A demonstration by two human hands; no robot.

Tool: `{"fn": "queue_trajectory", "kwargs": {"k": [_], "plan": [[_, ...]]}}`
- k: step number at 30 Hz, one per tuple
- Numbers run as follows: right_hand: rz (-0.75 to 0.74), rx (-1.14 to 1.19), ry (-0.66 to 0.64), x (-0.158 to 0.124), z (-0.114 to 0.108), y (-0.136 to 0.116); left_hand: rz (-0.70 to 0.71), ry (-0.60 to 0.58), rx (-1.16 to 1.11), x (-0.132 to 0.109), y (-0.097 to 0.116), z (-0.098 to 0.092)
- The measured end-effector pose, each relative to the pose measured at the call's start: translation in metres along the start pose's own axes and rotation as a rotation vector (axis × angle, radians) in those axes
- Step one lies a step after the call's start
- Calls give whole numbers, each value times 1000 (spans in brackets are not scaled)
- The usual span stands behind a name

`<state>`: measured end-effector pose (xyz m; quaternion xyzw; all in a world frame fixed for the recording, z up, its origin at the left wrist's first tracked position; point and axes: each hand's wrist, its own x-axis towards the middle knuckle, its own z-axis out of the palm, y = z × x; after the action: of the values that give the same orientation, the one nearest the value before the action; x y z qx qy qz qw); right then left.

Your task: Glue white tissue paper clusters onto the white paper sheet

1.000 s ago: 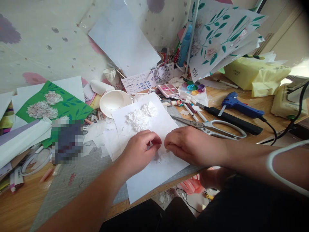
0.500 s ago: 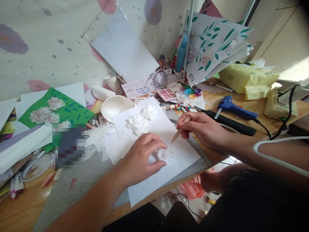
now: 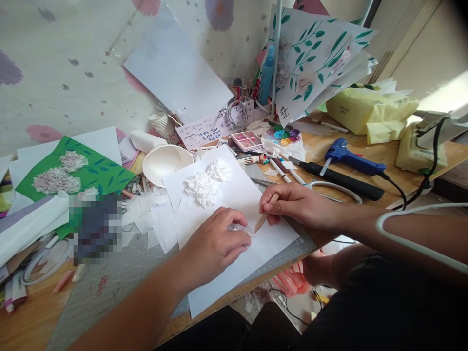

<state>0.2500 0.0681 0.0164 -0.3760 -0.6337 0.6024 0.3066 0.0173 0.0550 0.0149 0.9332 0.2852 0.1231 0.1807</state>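
My right hand (image 3: 288, 202) grips a tan pointed stick (image 3: 266, 213), its tip down at the white paper sheet (image 3: 219, 282). My left hand (image 3: 221, 241) curls over a small white paper flower (image 3: 238, 227) on that sheet, with fingers and thumb drawn together at it. Most of this flower is hidden under the fingers; the stick's tip is close to the fingertips. Farther up the sheet lie two larger ruffled paper flowers (image 3: 206, 184), side by side. Under the sheet is a grey cutting mat (image 3: 120, 287).
A white bowl (image 3: 166, 163) stands behind the sheet, near paper scraps. To the right lie a blue glue gun (image 3: 353, 157), a black-handled tool (image 3: 341, 180) and a paint palette (image 3: 283, 141). A green flower picture (image 3: 98, 165) is at left. A white cable (image 3: 420, 243) crosses over my right forearm.
My right hand has lowered the stick's tip toward the sheet beside the small flower. My left fingers and thumb have closed in on that flower. The view has shifted slightly.
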Motion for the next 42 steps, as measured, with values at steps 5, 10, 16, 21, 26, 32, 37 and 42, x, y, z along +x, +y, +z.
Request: {"fn": "queue_trajectory", "kwargs": {"k": [5,10,16,21,26,32,37,42], "plan": [[2,-5,-3,0,2,0,22,17,26,0,1,-1],[14,-12,-6,-2,1,0,6,-17,50,-1,-2,-1],[3,-23,-18,-3,1,0,8,-30,41,-4,-8,0],[-19,-133,-41,-4,2,0,25,-15,8,-5,-11,0],[-88,-308,-76,-8,2,0,32,-19,-5,-6,-10,-4],[-275,-516,-114,-15,9,-6,1,-15,-87,-4,-5,-7],[-321,-598,-129,-19,16,-12,-33,16,-75,-3,-2,-1],[-299,-539,-134,-18,13,-11,-46,41,-32,-4,3,5]]}}
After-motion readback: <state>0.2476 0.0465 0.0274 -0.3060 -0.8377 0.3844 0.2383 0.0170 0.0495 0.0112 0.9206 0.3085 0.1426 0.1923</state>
